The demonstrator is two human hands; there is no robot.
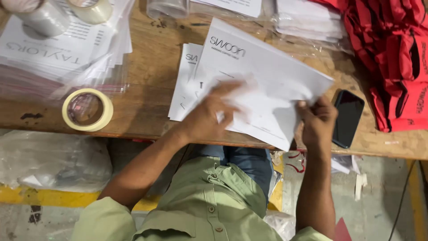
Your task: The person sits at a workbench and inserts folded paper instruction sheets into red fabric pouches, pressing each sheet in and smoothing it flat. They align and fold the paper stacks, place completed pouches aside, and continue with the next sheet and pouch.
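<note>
I'm pinching the white sheet (272, 89) by its near edge in my right hand (317, 122), left hand (209, 117) pressing flat and open; it's feeling light, floppy, crease-prone

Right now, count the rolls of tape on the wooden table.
3. One cream roll lies flat near the table's front edge, left of the left hand. Two more sit at the top left: a whitish roll and a cream roll, both cut off by the frame. Others may be hidden.

Bright even light, left hand (206, 117) motion-blurred
</note>
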